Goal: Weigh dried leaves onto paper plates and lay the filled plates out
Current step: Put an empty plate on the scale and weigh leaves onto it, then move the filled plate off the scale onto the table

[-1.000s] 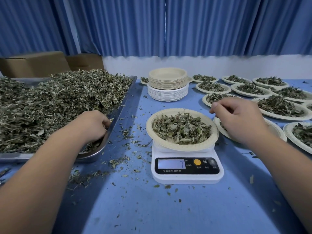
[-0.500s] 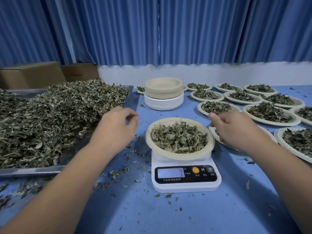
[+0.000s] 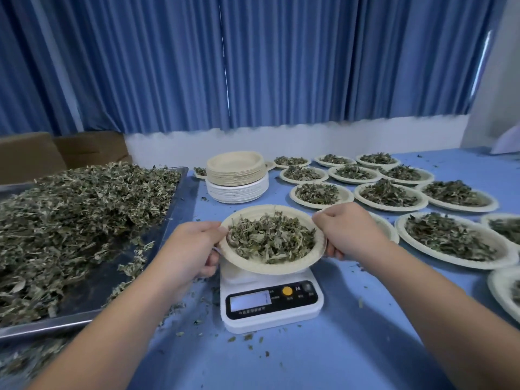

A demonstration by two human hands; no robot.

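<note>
Head view: a blue table (image 3: 351,347) seen from above and in front, listed from left to right.
Metal tray (image 3: 45,329): at the left edge of the table, heaped with loose dried leaves (image 3: 70,220); crumbs lie scattered on the table beside it.
Left hand (image 3: 194,249): thumb on top of the left rim of the weighed plate, fingers curled beneath it, gripping it.
Stack of empty plates (image 3: 236,178): behind the scale, well apart from both hands.
Weighed plate (image 3: 261,267): a paper plate filled with dried leaves, held between the two hands directly over the scale; whether it touches the platform cannot be told.
Scale (image 3: 270,305): white, display facing the person; the reading is too small to make out.
Right hand (image 3: 346,232): fingers curled round the right rim of the weighed plate, gripping it.
Filled plates (image 3: 401,230): laid out in rows across the right of the table, each holding leaves.
</note>
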